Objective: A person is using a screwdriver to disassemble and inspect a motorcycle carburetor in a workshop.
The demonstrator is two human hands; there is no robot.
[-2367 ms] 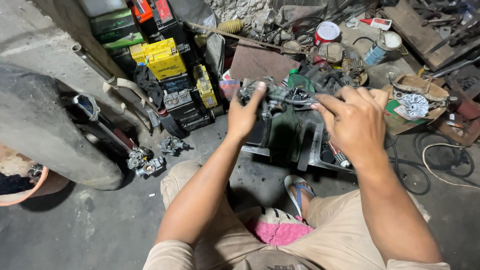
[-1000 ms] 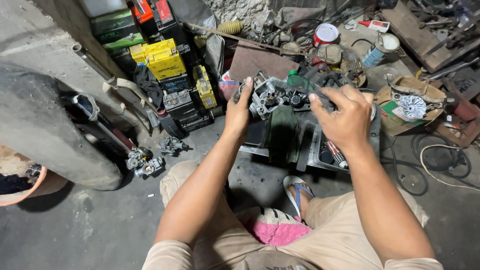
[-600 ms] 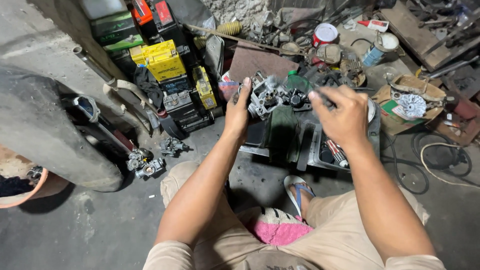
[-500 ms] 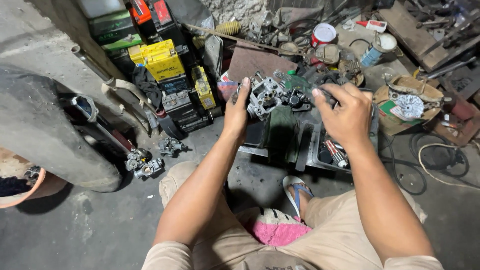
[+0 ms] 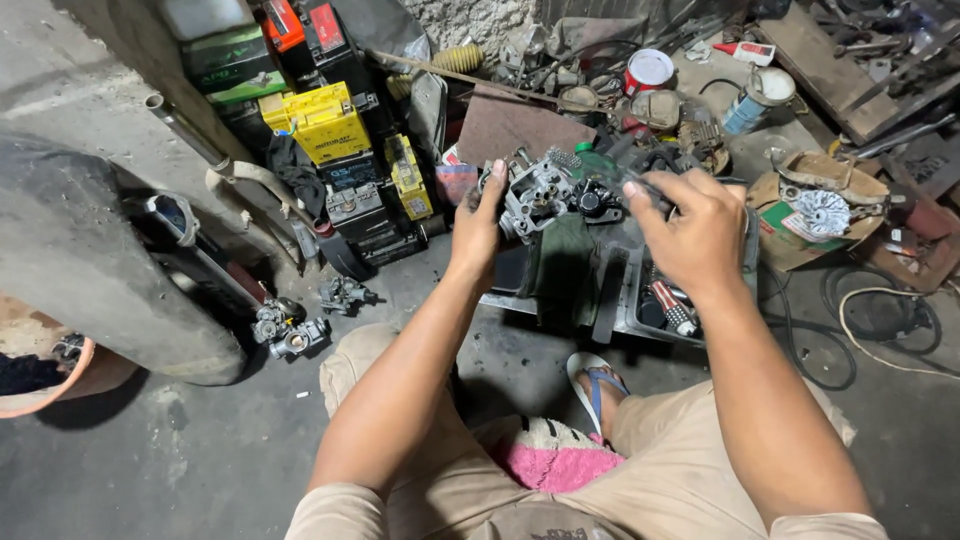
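Looking down, head view: you sit low over a dark, stained concrete floor [image 5: 180,450] in a crowded workshop.
Room: stacked batteries, one of them a yellow battery [image 5: 322,122], stand against the wall at upper left; a dark tyre [image 5: 90,270] fills the left edge; small carburettor parts [image 5: 290,330] lie on the floor beside it.
Surface ahead: a grey metal tray [image 5: 625,310] sits on the floor in front of your knees, with a green rag [image 5: 560,265] draped over it and small tools inside.
Far side: a red and white tin [image 5: 648,72], cables and scrap lie beyond the tray.
Thing in hand: the grey metal engine part [image 5: 545,190] is held up just above the tray, between both your hands.
Left hand [image 5: 480,215]: your grip is clamped on the part's left end, thumb on top.
Right hand [image 5: 695,235]: fingers curled together at the part's right side, touching it; whether they pinch a tool you cannot tell.
Below: a blue sandal [image 5: 598,385] and a pink cloth [image 5: 550,460] lie between your knees.
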